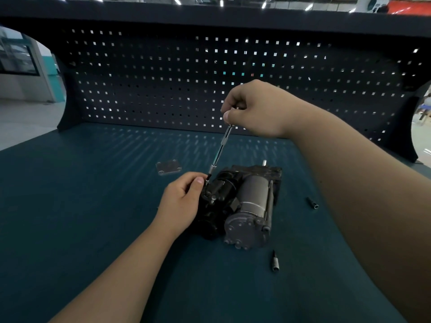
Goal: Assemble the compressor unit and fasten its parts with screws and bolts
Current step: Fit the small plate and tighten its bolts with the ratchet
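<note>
Compressor [242, 203]: lay at mid bench [93, 206], grey cylinder to right, black housing to left. Left hand [182, 201]: gripped black housing, fingers curled round its top, thumb tip beside driver tip. Right hand [254, 108]: raised above compressor, fingers pinched round top of driver [220, 148]. Driver: tilted, tip set down on housing top. Plate [168, 168]: flat on bench, just behind compressor, apart. Bit [312, 203]: loose on bench, right of compressor. Second bit [274, 261]: loose near front. Pegboard [163, 78]: stood behind bench.

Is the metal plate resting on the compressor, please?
No, the plate lies on the bench beyond the compressor, apart from it.
</note>
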A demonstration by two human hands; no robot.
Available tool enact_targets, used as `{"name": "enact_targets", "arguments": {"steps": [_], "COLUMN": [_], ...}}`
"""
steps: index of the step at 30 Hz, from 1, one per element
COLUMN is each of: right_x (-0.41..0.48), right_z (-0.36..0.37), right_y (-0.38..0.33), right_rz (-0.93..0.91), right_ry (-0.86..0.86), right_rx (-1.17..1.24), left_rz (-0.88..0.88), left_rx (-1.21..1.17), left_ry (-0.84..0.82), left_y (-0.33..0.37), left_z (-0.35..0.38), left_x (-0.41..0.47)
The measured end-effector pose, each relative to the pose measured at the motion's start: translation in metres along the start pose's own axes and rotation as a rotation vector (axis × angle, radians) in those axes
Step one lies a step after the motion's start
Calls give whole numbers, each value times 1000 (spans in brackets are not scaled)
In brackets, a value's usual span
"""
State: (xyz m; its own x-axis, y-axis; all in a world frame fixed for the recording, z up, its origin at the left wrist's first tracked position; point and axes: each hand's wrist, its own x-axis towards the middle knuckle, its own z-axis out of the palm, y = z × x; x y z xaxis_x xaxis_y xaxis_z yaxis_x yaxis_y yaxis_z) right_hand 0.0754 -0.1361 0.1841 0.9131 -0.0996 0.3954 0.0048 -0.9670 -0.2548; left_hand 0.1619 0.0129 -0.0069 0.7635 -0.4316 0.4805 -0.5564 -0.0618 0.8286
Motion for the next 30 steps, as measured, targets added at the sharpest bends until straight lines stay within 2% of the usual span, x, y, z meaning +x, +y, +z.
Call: {"name": "enact_targets", "arguments": {"steps": [2,6,9,10,12,13,14,15,16,17,19,20,21,23,25,27,30], "right_x": [2,20,14,2,-35,-53,-66,-76,-80,-79,-66,-57,-48,-31,-22,-15,-4], "right_z": [-2,-4,-4,-7,-10,-7,1,11,27,43,69,76,77,72,67,70,72], "right_y": [-7,-39,-47,-43,-13,8,31,49,62,66,53,42,31,17,15,19,27], "right_rz": [6,90,39,7,-39,-7,111,278,439,495,316,163,46,-44,-27,-3,-17], "right_ry": [-29,-122,-62,88,675,955,1114,1124,975,737,368,281,255,319,399,405,410], "right_rx": [-37,-261,-301,-225,46,217,420,641,808,867,784,786,835,954,1030,1077,985], "left_rz": [32,22,4,5,15,19,16,10,3,2,41,75,115,166,192,186,142], "left_rx": [3,-28,14,18,24,24,22,16,12,6,-1,11,41,119,133,122,106], "left_ry": [-4,-12,41,42,24,19,21,36,55,77,117,129,135,137,171,197,202], "left_y": [9,43,57,57,55,53,52,52,52,51,50,50,49,49,47,46,45], "left_z": [0,19,34,35,35,35,35,36,36,36,36,37,38,41,44,48,63], "left_x": [4,28,35,34,34,36,37,38,38,37,33,30,28,26,28,35,51]}}
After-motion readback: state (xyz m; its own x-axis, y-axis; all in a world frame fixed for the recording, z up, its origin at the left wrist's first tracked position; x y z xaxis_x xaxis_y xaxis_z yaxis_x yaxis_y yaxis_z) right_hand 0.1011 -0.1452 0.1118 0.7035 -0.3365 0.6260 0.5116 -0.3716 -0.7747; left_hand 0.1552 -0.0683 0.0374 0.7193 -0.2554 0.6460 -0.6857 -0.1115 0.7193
